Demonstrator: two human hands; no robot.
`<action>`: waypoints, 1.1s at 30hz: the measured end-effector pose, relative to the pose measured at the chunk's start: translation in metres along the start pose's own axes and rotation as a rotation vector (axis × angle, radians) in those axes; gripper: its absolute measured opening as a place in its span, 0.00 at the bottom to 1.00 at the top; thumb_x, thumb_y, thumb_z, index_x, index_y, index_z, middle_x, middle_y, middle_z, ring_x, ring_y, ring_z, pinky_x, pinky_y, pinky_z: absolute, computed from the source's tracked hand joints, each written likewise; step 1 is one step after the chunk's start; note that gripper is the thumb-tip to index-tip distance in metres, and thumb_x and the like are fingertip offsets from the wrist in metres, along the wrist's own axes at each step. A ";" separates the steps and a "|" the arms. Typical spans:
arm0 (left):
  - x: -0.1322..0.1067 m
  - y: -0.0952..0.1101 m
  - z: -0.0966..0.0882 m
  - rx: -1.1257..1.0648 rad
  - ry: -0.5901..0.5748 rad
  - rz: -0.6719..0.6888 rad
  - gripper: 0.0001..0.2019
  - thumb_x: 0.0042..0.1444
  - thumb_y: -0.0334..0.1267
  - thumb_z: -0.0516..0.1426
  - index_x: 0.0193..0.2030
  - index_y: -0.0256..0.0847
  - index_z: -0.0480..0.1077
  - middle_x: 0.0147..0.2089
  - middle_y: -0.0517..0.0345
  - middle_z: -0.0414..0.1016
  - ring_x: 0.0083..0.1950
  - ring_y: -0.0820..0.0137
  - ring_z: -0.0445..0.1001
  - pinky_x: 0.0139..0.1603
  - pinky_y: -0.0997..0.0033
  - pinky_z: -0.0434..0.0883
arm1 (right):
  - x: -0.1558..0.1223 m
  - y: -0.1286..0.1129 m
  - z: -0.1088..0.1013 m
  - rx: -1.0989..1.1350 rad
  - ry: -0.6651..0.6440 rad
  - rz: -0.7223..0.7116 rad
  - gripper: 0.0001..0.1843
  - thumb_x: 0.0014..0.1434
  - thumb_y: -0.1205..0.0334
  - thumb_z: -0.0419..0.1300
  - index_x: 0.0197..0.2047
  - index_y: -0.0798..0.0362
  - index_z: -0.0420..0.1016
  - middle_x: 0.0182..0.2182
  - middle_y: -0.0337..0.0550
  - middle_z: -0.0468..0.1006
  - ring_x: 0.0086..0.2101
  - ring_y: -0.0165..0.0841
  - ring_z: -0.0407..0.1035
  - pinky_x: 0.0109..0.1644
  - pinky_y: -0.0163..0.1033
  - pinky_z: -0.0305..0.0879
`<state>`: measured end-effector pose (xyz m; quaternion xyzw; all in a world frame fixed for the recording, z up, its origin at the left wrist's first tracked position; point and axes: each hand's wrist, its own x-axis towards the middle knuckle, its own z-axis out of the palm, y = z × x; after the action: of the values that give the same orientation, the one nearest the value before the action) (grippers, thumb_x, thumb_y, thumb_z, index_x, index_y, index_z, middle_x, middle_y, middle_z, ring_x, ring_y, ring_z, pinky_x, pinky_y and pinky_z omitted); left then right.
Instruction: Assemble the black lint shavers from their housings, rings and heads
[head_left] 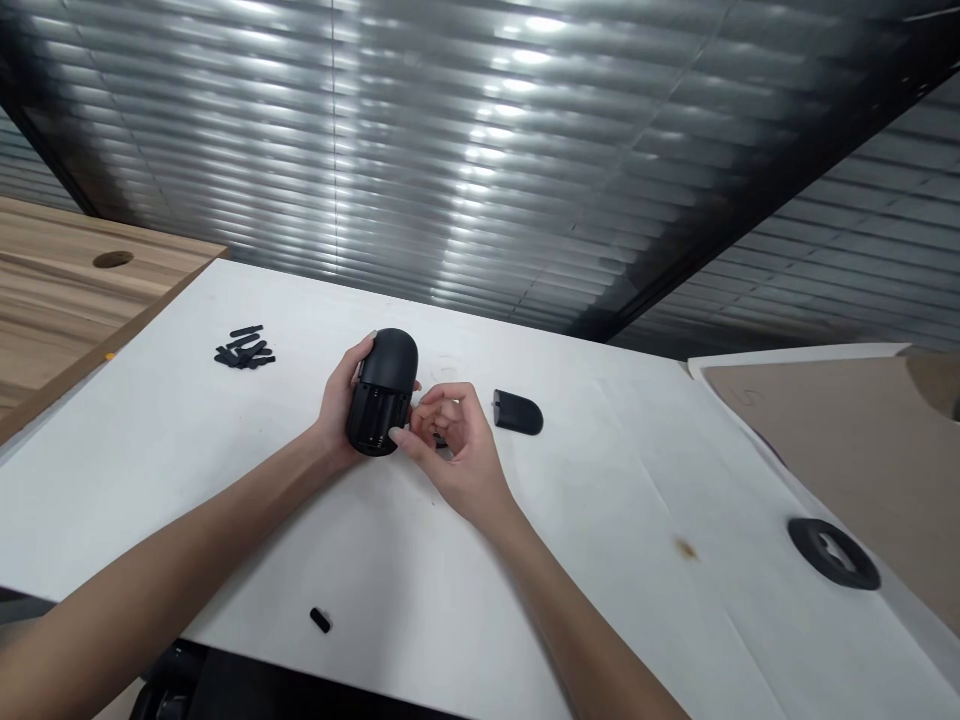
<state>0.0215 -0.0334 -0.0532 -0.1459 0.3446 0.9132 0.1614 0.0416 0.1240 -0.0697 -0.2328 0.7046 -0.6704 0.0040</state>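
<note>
A black computer mouse [394, 360] is held upright above the table, its palm cover off and the battery compartment [379, 415] facing me. My left hand [337, 405] is wrapped round its left side and back, with some fingertips showing at the right edge. The thumb of my right hand [461, 450] presses on the compartment's lower right edge, and the curled fingers meet the mouse's right side. Partly hidden behind that hand is a small dark piece [441, 440], which I cannot make out. To the right lies the loose black cover [519, 412].
Several thin black strips [244, 350] lie piled on the white table [600, 600] at left. A small black piece [320, 620] rests near the front edge, and a dark oval ring [832, 553] at far right. Metal blinds [450, 150] stand behind; a wooden surface [90, 300] adjoins at left.
</note>
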 end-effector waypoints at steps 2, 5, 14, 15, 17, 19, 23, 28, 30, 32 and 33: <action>-0.001 0.000 0.002 0.007 0.015 0.009 0.25 0.62 0.60 0.59 0.34 0.36 0.76 0.29 0.51 0.78 0.25 0.68 0.75 0.27 0.70 0.74 | 0.000 0.000 0.001 -0.002 0.023 0.007 0.15 0.62 0.59 0.69 0.44 0.45 0.64 0.30 0.33 0.73 0.31 0.31 0.70 0.35 0.37 0.66; -0.003 -0.001 0.005 0.008 0.041 0.005 0.24 0.62 0.60 0.59 0.36 0.36 0.76 0.28 0.50 0.77 0.25 0.68 0.75 0.27 0.71 0.74 | 0.001 0.002 0.002 -0.006 0.061 0.020 0.13 0.64 0.59 0.67 0.42 0.46 0.65 0.28 0.32 0.73 0.30 0.31 0.69 0.35 0.37 0.65; -0.003 -0.001 0.005 0.016 0.025 -0.003 0.25 0.65 0.58 0.56 0.34 0.33 0.77 0.28 0.49 0.77 0.24 0.68 0.75 0.26 0.72 0.75 | -0.001 -0.002 0.001 -0.026 0.085 0.062 0.14 0.62 0.60 0.70 0.41 0.45 0.66 0.26 0.29 0.71 0.28 0.29 0.63 0.35 0.38 0.60; -0.003 -0.001 0.005 0.016 0.027 -0.010 0.26 0.65 0.57 0.55 0.34 0.33 0.76 0.29 0.47 0.78 0.24 0.67 0.75 0.26 0.71 0.75 | -0.001 -0.003 0.000 -0.033 0.079 0.065 0.14 0.61 0.59 0.70 0.41 0.45 0.66 0.26 0.30 0.72 0.28 0.29 0.63 0.35 0.38 0.60; -0.002 0.000 0.005 0.014 0.040 -0.006 0.25 0.66 0.57 0.55 0.35 0.33 0.76 0.30 0.46 0.79 0.24 0.67 0.76 0.26 0.71 0.74 | 0.001 -0.006 -0.004 -0.047 0.079 0.065 0.14 0.60 0.59 0.71 0.41 0.45 0.67 0.26 0.30 0.74 0.28 0.30 0.63 0.35 0.39 0.60; -0.002 0.000 0.005 0.006 0.059 0.012 0.24 0.67 0.55 0.54 0.36 0.34 0.77 0.30 0.47 0.79 0.24 0.67 0.76 0.25 0.71 0.74 | 0.003 -0.007 -0.008 -0.067 0.097 0.064 0.14 0.60 0.58 0.70 0.41 0.45 0.68 0.25 0.30 0.74 0.27 0.30 0.61 0.36 0.39 0.60; -0.003 0.001 0.007 -0.010 0.079 0.023 0.24 0.67 0.55 0.54 0.36 0.34 0.76 0.29 0.48 0.78 0.25 0.68 0.76 0.26 0.72 0.73 | 0.004 -0.005 -0.013 -0.121 0.131 0.056 0.12 0.62 0.58 0.70 0.41 0.46 0.69 0.25 0.32 0.75 0.28 0.31 0.60 0.37 0.40 0.60; -0.004 -0.001 0.007 -0.014 0.062 -0.035 0.25 0.65 0.56 0.57 0.34 0.33 0.77 0.30 0.46 0.79 0.25 0.67 0.76 0.26 0.71 0.74 | 0.000 -0.003 -0.007 -0.142 0.089 0.058 0.16 0.58 0.58 0.74 0.41 0.45 0.70 0.29 0.33 0.77 0.29 0.31 0.62 0.35 0.39 0.60; -0.004 -0.002 0.007 -0.016 0.050 -0.056 0.25 0.65 0.56 0.56 0.33 0.33 0.78 0.30 0.45 0.78 0.26 0.65 0.77 0.27 0.70 0.74 | 0.000 -0.003 -0.004 -0.141 0.093 0.058 0.17 0.57 0.58 0.74 0.40 0.45 0.69 0.27 0.32 0.75 0.29 0.31 0.63 0.34 0.38 0.60; -0.004 -0.002 0.007 -0.020 0.051 -0.062 0.25 0.66 0.56 0.55 0.33 0.33 0.78 0.29 0.46 0.78 0.27 0.64 0.78 0.27 0.70 0.74 | 0.000 -0.003 -0.003 -0.137 0.103 0.058 0.16 0.58 0.59 0.74 0.39 0.45 0.69 0.27 0.32 0.74 0.28 0.30 0.63 0.35 0.38 0.60; -0.004 -0.002 0.007 -0.020 0.053 -0.059 0.25 0.66 0.55 0.55 0.33 0.33 0.78 0.29 0.46 0.78 0.27 0.64 0.77 0.26 0.70 0.74 | 0.000 -0.003 -0.003 -0.135 0.104 0.058 0.15 0.58 0.59 0.73 0.39 0.45 0.69 0.27 0.31 0.73 0.28 0.30 0.63 0.35 0.38 0.60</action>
<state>0.0244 -0.0280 -0.0478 -0.1820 0.3351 0.9072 0.1778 0.0411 0.1268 -0.0666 -0.1766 0.7539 -0.6321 -0.0288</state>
